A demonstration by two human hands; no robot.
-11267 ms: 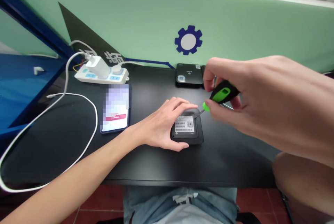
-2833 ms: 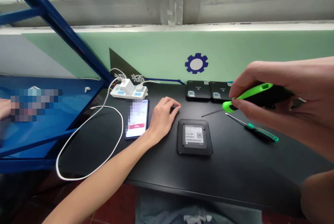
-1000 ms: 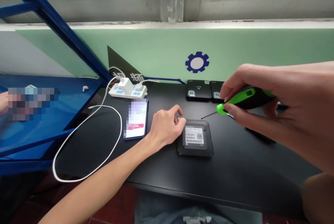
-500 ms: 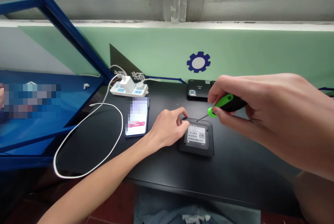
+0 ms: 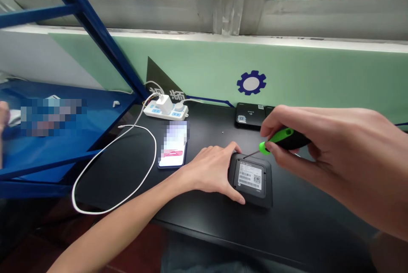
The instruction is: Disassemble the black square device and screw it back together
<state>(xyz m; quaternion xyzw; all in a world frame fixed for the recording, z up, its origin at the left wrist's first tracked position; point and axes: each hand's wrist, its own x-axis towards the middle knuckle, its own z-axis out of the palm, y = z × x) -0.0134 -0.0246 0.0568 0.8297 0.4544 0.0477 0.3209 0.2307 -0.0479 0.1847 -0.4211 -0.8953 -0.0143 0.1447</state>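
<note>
From my remote post I record the left hand (image 5: 215, 170) holding a labelled black box (image 5: 251, 183), right of centre in the frame, thumb and fingers spread about its left side. The right hand (image 5: 334, 154) grips a green-and-black screwdriver (image 5: 288, 139), tip at the box's upper left part. On the dark surface (image 5: 302, 226), left of centre, lies a phone (image 5: 172, 160).

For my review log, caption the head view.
Left hand grips a labelled black box; right hand holds a screwdriver to it.
</note>
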